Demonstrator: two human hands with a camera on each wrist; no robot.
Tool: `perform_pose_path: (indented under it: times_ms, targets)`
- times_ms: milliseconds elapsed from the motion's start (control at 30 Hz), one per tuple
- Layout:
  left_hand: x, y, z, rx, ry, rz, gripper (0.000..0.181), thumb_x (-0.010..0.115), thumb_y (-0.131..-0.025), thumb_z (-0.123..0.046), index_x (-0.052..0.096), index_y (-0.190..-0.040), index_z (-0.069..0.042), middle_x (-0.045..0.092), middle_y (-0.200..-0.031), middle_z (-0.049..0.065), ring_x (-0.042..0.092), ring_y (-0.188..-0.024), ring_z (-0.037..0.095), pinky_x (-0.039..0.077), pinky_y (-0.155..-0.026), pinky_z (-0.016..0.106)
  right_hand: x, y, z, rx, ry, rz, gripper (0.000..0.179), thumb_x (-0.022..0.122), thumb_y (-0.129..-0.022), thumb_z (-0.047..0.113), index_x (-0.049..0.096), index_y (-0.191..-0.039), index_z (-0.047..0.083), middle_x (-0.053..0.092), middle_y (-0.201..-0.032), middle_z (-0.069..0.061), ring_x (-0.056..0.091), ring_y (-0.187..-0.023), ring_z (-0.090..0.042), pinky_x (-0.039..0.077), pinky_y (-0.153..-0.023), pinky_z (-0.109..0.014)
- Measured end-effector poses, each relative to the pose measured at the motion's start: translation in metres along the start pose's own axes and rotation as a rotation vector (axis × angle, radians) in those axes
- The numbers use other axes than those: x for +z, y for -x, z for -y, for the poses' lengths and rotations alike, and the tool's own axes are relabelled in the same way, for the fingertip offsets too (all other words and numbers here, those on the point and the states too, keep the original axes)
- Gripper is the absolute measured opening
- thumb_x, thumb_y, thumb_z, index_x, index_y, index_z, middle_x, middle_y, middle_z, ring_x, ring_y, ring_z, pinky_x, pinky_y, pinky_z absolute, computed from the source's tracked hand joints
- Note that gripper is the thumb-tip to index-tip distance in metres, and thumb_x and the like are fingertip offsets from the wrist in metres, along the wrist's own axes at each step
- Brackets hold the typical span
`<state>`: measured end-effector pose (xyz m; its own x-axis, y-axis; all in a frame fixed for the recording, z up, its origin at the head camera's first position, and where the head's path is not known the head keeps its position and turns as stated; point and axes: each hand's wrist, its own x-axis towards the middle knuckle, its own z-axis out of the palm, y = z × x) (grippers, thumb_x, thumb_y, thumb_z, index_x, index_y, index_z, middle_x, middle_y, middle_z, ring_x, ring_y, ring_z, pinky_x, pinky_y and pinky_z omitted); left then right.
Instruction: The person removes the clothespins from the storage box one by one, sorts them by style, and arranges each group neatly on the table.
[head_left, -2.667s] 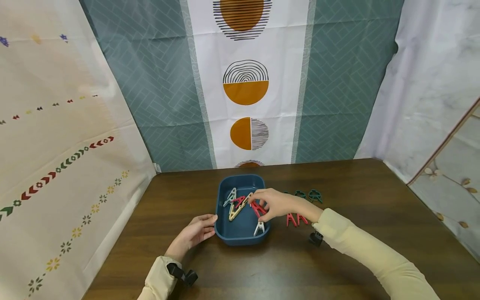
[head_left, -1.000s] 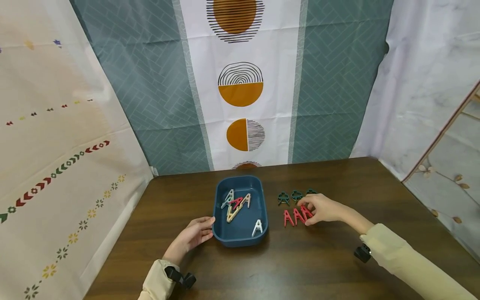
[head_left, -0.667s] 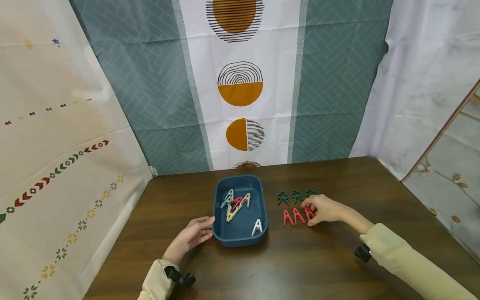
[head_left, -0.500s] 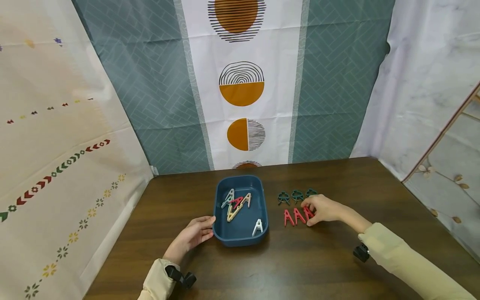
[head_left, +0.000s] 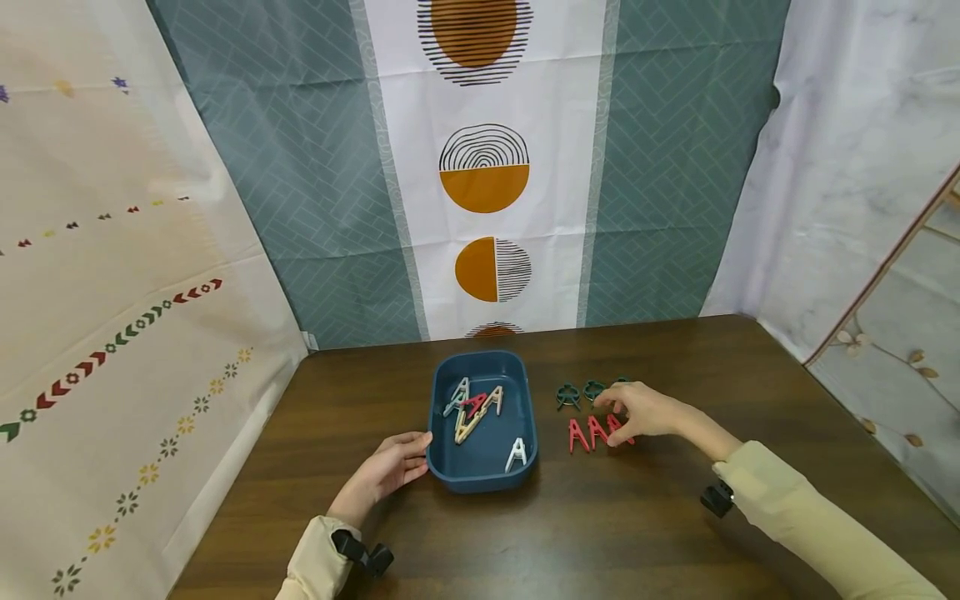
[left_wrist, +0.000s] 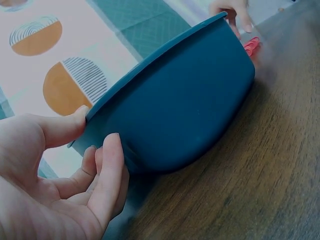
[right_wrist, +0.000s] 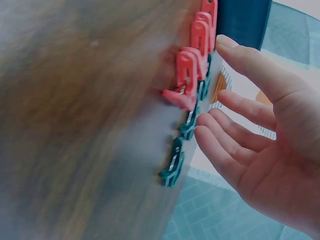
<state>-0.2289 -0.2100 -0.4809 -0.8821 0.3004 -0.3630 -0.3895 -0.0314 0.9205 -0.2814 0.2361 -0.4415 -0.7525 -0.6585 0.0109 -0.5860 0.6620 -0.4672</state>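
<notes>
At the left side of a dark blue plastic bin (head_left: 480,483), my left hand (head_left: 385,472) holds the rim. In the left wrist view the thumb is on the rim and bent fingers (left_wrist: 111,155) lie by the outer wall. My right hand (head_left: 651,412) hovers just over the right end of a row of red clothespins, fingers apart and nothing between them. The rightmost red clothespin (right_wrist: 186,75) is partly under that hand in the head view; a middle one (head_left: 597,432) and a left one (head_left: 577,436) show fully.
Inside the bin are a white clothespin (head_left: 516,454), a red clothespin (head_left: 472,405) and several pale ones. Behind the red row stand round dark green clips, a left one (head_left: 567,397), a middle one (head_left: 594,390) and a right one partly hidden. Cloth drapes border the brown table (head_left: 570,533).
My right hand has carried a red clothespin from the bin to the row's right end and let it go, then lifted slightly leftward. My left hand stays at the bin.
</notes>
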Motion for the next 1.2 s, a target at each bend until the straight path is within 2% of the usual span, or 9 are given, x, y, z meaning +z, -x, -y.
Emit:
perform_pose_path:
  times_ms: [267,467,700,933,1200]
  targets:
    - [-0.001,-0.001,0.0,0.006,-0.009,-0.005,0.04,0.058,-0.097,-0.027,0.047,-0.123,0.002,0.063,-0.086,-0.003,0.063,-0.074,0.005,0.055,-0.072,0.018,0.001,-0.019,0.016,-0.079,-0.069,-0.052,0.046,0.073,-0.086,0.026,0.061,-0.121,-0.001,0.062,-0.114,-0.017,0.06,-0.095,-0.033,0.056,-0.077,-0.044]
    - [0.001,0.0,0.0,0.012,-0.013,-0.015,0.037,0.06,-0.096,-0.025,0.048,-0.121,0.001,0.061,-0.084,-0.004,0.063,-0.072,0.005,0.055,-0.072,0.018,0.004,-0.038,0.032,-0.099,-0.103,-0.074,0.04,0.07,-0.089,0.025,0.061,-0.121,0.003,0.061,-0.116,-0.018,0.061,-0.098,-0.034,0.056,-0.081,-0.043]
    - [0.003,0.002,-0.005,0.042,-0.055,-0.05,0.031,0.061,-0.096,-0.023,0.05,-0.114,-0.001,0.057,-0.08,-0.004,0.06,-0.069,0.005,0.055,-0.07,0.019,0.009,-0.063,0.051,-0.121,-0.069,-0.16,0.036,0.067,-0.091,0.017,0.06,-0.123,0.002,0.063,-0.114,-0.015,0.062,-0.1,-0.03,0.055,-0.087,-0.043]
    - [0.004,0.002,-0.007,0.055,-0.062,-0.062,0.029,0.061,-0.096,-0.022,0.049,-0.114,-0.002,0.057,-0.079,-0.003,0.059,-0.068,0.005,0.055,-0.069,0.019,0.016,-0.087,0.064,-0.133,-0.063,-0.161,0.033,0.067,-0.091,0.014,0.062,-0.12,0.0,0.065,-0.114,-0.015,0.064,-0.099,-0.024,0.055,-0.088,-0.04]
    - [0.004,0.002,-0.008,0.064,-0.057,-0.069,0.022,0.061,-0.095,-0.019,0.051,-0.109,-0.005,0.056,-0.077,-0.003,0.058,-0.065,0.006,0.054,-0.067,0.019,0.024,-0.106,0.075,-0.136,-0.052,-0.17,0.029,0.066,-0.091,0.012,0.063,-0.118,0.002,0.066,-0.114,-0.016,0.064,-0.099,-0.027,0.055,-0.087,-0.04]
